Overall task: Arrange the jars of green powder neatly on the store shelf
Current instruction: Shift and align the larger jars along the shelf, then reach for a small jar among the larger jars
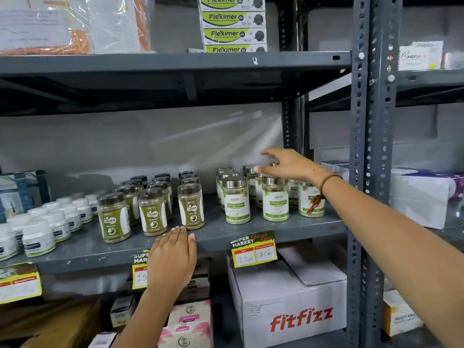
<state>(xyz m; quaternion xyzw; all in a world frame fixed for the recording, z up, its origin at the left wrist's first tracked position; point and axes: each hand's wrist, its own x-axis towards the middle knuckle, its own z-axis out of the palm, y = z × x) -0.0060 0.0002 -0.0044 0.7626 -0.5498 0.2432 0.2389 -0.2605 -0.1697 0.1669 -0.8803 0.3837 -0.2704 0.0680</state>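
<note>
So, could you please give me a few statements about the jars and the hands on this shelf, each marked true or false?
1. The right hand hovers open above the silver-lidded Moringa jars. True.
2. The left hand is gripping a Gaska jar. False: it lies flat on the shelf's front edge, just in front of the Gaska jars, holding nothing.
3. The Gaska jars have dark lids. True.
4. The Moringa jars stand left of the Gaska jars. False: they stand to the right.
5. The price tag under the Moringa jars shows 170 Rs and 85 Rs. True.
6. The Fitfizz box sits on the shelf above the jars. False: it sits below.
</note>
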